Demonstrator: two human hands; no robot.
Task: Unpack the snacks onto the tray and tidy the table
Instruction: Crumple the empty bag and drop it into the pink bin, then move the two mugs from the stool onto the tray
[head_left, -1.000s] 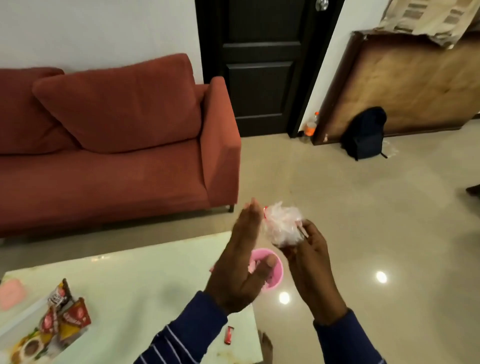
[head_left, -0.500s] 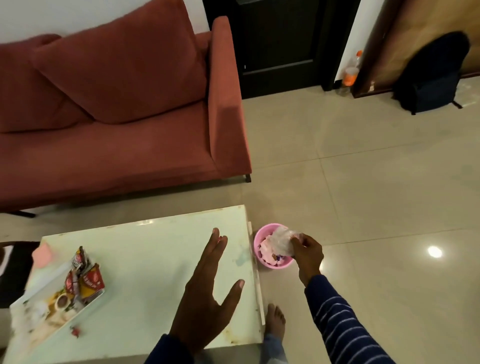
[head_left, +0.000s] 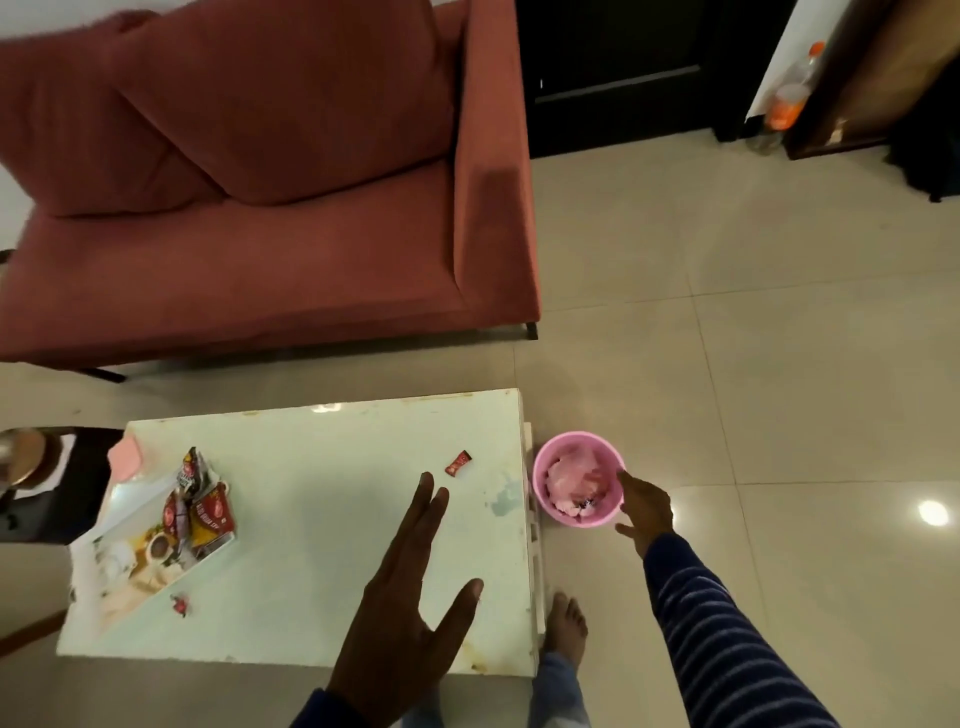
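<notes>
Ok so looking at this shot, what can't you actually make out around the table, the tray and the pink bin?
All in the head view:
- Pink bin: crumpled plastic fills it, hiding anything beneath.
- Right hand: fingertips at the bin's rim, seen from behind; grip unclear.
- Snack packets on the tray: print too small and blurred to read.
- Small red wrapper on the table: too small to identify.
- Left hand: whether it touches the table is unclear.

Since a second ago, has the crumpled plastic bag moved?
Yes. The crumpled plastic bag went down into the pink bin beside the table; the right hand released it.
</notes>
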